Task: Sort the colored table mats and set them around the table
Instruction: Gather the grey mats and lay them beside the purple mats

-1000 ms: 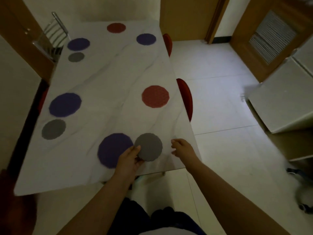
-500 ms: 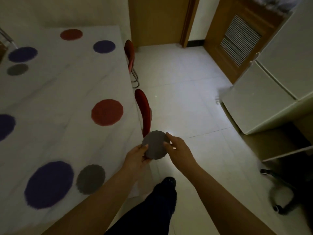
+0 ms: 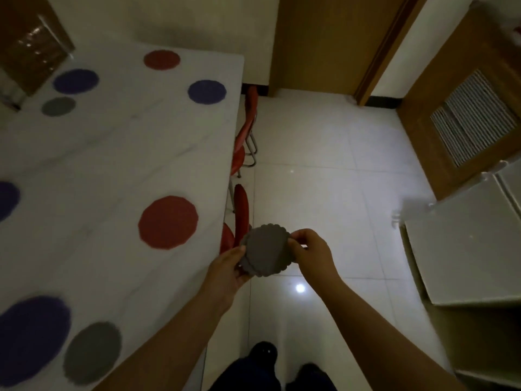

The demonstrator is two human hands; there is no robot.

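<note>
A small stack of grey round mats (image 3: 266, 251) is held in the air beside the table's right edge. My left hand (image 3: 229, 270) grips its left rim and my right hand (image 3: 308, 251) pinches its right rim. On the white marble table (image 3: 112, 170) lie a large red mat (image 3: 168, 222), a grey mat (image 3: 93, 352) beside a purple mat (image 3: 31, 338) at the near end, a purple mat (image 3: 207, 91), a red mat (image 3: 161, 60), and a purple mat (image 3: 76, 81) with a grey mat (image 3: 58, 106) at the far end.
Red chairs (image 3: 242, 213) are tucked under the table's right side. A white cabinet (image 3: 465, 241) stands on the right, wooden doors (image 3: 324, 43) at the back. A metal rack (image 3: 31, 57) sits at the table's far left. The tiled floor (image 3: 324, 179) lies between.
The grey stack was lifted off the near end of the table, leaving one grey mat there. Both hands now hold it and have moved along the table's right side.
</note>
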